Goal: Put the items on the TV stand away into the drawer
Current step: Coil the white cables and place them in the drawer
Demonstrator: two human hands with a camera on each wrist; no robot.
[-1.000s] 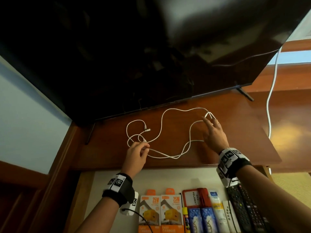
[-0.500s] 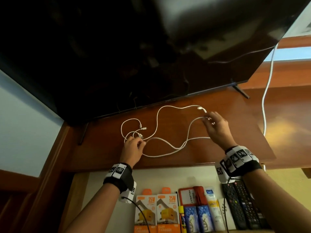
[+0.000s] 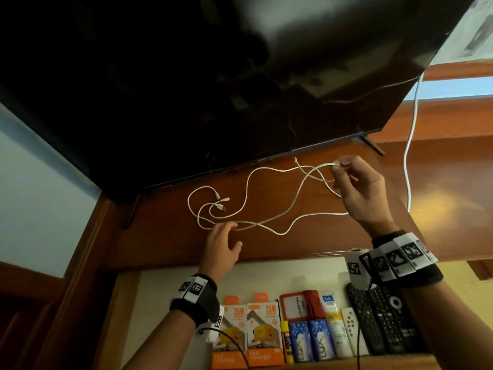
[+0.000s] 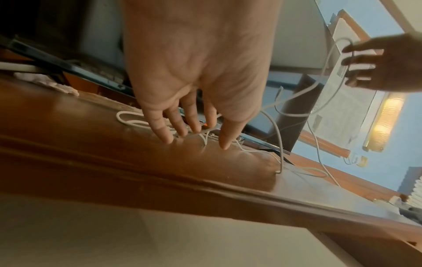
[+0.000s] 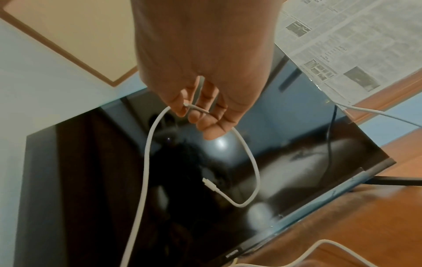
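Observation:
White charging cables (image 3: 248,188) lie tangled in loops on the wooden TV stand (image 3: 293,241) below the TV. My right hand (image 3: 357,188) is raised above the stand's right part and pinches a loop of the white cable (image 5: 246,155) between thumb and fingers, with a plug end dangling. My left hand (image 3: 222,245) hovers with fingers spread over the left loops (image 4: 130,119), holding nothing. The open drawer (image 3: 165,295) sits below the stand's front edge.
A large dark TV (image 3: 213,76) fills the back of the stand, on thin feet (image 3: 370,142). In the drawer are two orange charger boxes (image 3: 249,332), blue packets (image 3: 309,340), a tube (image 3: 336,327) and black remotes (image 3: 384,321). Another white cord (image 3: 408,156) hangs at the right.
My right hand has lifted its pinched cable loop up off the stand. My left hand let go of the cable bunch, opened its fingers and drew back toward the front edge.

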